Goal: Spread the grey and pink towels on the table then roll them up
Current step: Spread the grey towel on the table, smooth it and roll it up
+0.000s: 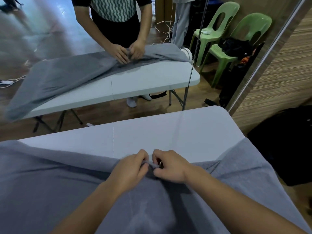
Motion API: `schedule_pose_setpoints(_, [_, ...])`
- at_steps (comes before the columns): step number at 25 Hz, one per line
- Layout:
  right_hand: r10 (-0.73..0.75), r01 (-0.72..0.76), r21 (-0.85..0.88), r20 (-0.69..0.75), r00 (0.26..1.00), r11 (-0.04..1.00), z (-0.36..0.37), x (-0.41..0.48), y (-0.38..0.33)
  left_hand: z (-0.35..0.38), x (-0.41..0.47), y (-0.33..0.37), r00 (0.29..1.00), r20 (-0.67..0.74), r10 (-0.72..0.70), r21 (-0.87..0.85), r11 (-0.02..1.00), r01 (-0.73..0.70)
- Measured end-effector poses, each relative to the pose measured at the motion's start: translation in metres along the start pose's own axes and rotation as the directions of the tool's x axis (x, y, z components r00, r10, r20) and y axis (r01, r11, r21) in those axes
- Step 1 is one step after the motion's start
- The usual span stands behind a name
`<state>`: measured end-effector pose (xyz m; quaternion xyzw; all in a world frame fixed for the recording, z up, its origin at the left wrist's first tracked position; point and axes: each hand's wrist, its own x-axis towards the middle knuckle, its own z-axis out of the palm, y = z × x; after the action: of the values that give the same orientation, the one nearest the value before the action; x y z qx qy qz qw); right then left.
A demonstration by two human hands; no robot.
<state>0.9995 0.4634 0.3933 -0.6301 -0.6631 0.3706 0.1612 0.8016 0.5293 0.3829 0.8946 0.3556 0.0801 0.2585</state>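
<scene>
Grey towel (50, 183), white table (152, 132)

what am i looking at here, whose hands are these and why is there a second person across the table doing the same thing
This is one picture from a camera worn on a person's head, looking forward and down, so the two bare arms coming from the bottom are the wearer's own. The left hand and right hand sit close together, both pinching the far edge of a large grey towel that lies across a white folding table.

The "second person" is most likely a reflection: a mirror wall stands right behind the table, showing the same table, towel and hands from the front. At the right of the mirror you see two green plastic chairs.

No pink towel shows in this picture.
</scene>
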Motion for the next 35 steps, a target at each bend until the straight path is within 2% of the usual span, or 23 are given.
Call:
schedule_pose_setpoints(1, [0.034,-0.037,0.062,0.050,0.998,0.997,-0.007,-0.001,-0.002,-0.005,0.002,0.002,0.999,0.042,0.026,-0.004,1.000,-0.025])
schedule_pose_setpoints(2, [0.042,-0.047,0.047,0.100,0.994,0.998,-0.014,-0.001,-0.002,-0.011,0.002,0.002,0.995,0.076,0.058,0.014,0.998,-0.059])
schedule_pose_setpoints(5, [0.055,-0.022,-0.161,0.203,0.978,0.987,-0.040,-0.002,0.018,-0.029,0.005,-0.010,0.981,0.147,0.127,0.066,0.988,-0.137])
schedule_pose_setpoints(9, [0.210,-0.136,-0.274,0.261,0.942,0.952,-0.087,-0.018,0.067,-0.046,0.008,-0.033,0.991,0.089,0.101,0.108,0.988,-0.110])
schedule_pose_setpoints(12, [0.358,-0.240,-0.396,0.257,0.898,0.886,-0.127,-0.036,0.105,-0.058,0.017,-0.048,0.996,0.072,0.057,0.123,0.990,-0.065])
schedule_pose_setpoints(15, [0.475,-0.292,-0.545,0.230,0.849,0.786,-0.160,-0.051,0.128,-0.067,0.027,-0.056,0.988,0.144,0.056,0.243,0.966,-0.091])
schedule_pose_setpoints(18, [0.382,-0.247,-0.612,0.097,0.919,0.751,-0.179,-0.061,0.136,-0.076,0.039,-0.061,0.998,0.067,0.001,0.254,0.967,-0.018])
schedule_pose_setpoints(21, [0.302,-0.298,-0.396,-0.053,0.952,0.869,-0.183,-0.063,0.142,-0.084,0.051,-0.061,0.997,-0.011,-0.076,0.131,0.988,0.077])
schedule_pose_setpoints(24, [0.272,-0.272,0.006,-0.046,0.961,0.962,-0.182,-0.065,0.139,-0.093,0.061,-0.057,0.995,-0.020,-0.094,-0.119,0.989,0.091])
schedule_pose_setpoints(25, [0.271,-0.265,0.168,-0.010,0.963,0.950,-0.183,-0.067,0.131,-0.097,0.063,-0.056,0.995,0.010,-0.101,-0.181,0.978,0.102])
schedule_pose_setpoints(27, [0.348,-0.347,0.374,0.067,0.935,0.860,-0.188,-0.068,0.126,-0.104,0.069,-0.057,0.989,0.070,-0.133,-0.241,0.959,0.147])
schedule_pose_setpoints(29, [0.419,-0.406,0.411,0.063,0.906,0.816,-0.197,-0.061,0.128,-0.111,0.078,-0.059,0.987,0.052,-0.155,-0.268,0.950,0.163])
schedule_pose_setpoints(32, [0.380,-0.336,0.400,-0.034,0.924,0.853,-0.203,-0.050,0.131,-0.120,0.096,-0.066,0.992,-0.065,-0.108,-0.143,0.985,0.098])
schedule_pose_setpoints(33, [0.358,-0.311,0.442,-0.026,0.933,0.841,-0.207,-0.047,0.132,-0.121,0.102,-0.067,0.990,-0.097,-0.104,-0.084,0.992,0.096])
schedule_pose_setpoints(35, [0.326,-0.322,0.378,0.055,0.944,0.868,-0.215,-0.044,0.134,-0.120,0.114,-0.072,0.980,-0.156,-0.122,-0.008,0.992,0.122])
